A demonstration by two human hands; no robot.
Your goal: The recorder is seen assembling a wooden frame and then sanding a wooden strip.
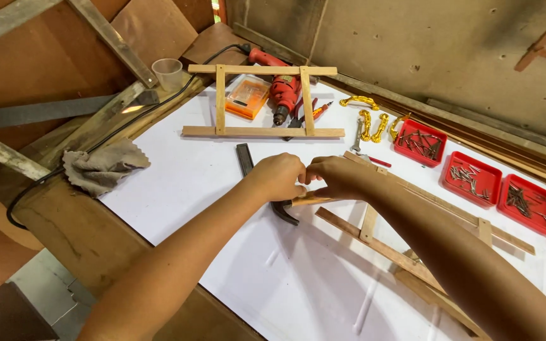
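My left hand (279,177) and right hand (336,178) meet fingertip to fingertip, pinched narrow on something too small to see. Directly beneath lies the hammer (285,208), its wooden handle running rightward under my right hand, both hands equally near.

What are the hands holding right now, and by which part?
Both hands, left and right, pinch something small between their fingertips above the wooden hammer handle; what it is cannot be told.

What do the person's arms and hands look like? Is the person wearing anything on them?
Both arms are bare as far as the picture shows, with no sleeves in view. The left hand and right hand wear no gloves; no rings, watch or bracelet show.
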